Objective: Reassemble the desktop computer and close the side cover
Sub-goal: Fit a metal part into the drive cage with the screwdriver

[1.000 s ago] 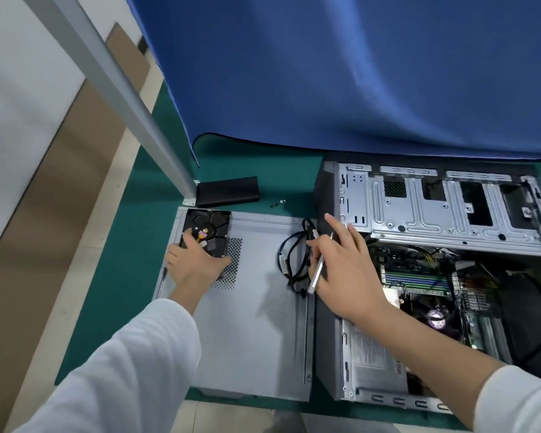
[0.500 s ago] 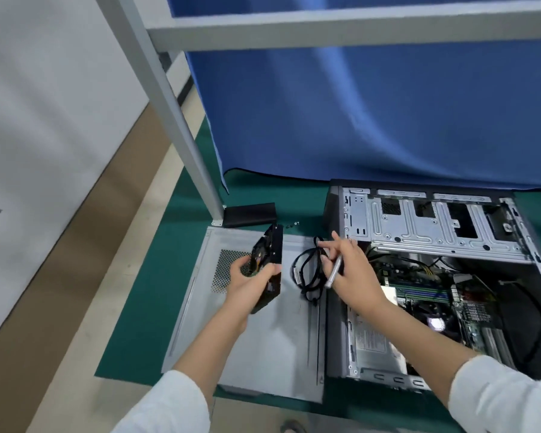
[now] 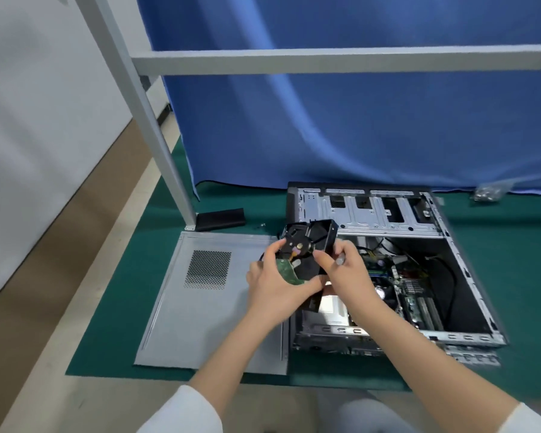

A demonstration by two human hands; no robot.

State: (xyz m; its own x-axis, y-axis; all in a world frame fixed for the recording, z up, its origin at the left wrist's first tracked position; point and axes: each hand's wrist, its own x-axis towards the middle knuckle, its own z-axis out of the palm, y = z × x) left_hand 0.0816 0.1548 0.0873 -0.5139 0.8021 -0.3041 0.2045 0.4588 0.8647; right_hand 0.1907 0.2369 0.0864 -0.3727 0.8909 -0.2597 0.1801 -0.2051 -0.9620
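The black hard drive (image 3: 306,245), its underside and green circuit board facing me, is held up over the left edge of the open computer case (image 3: 388,220). My left hand (image 3: 275,289) grips the drive from below and on its left side. My right hand (image 3: 347,276) pinches the drive's right side and also holds a silver screwdriver (image 3: 340,260) between its fingers. The grey side cover (image 3: 206,307) lies flat on the green mat to the left of the case. Inside the case the motherboard (image 3: 416,295) and black cables show.
A small black box (image 3: 221,219) and loose screws (image 3: 260,225) lie behind the cover. A grey metal frame post (image 3: 156,139) stands at the back left, with a crossbar above. A blue curtain (image 3: 356,126) hangs behind. A bag of screws (image 3: 486,192) sits at the far right.
My left hand lifted the hard drive off the side cover and carried it right to the case's edge. My right hand, still holding the screwdriver, has taken hold of the drive too.
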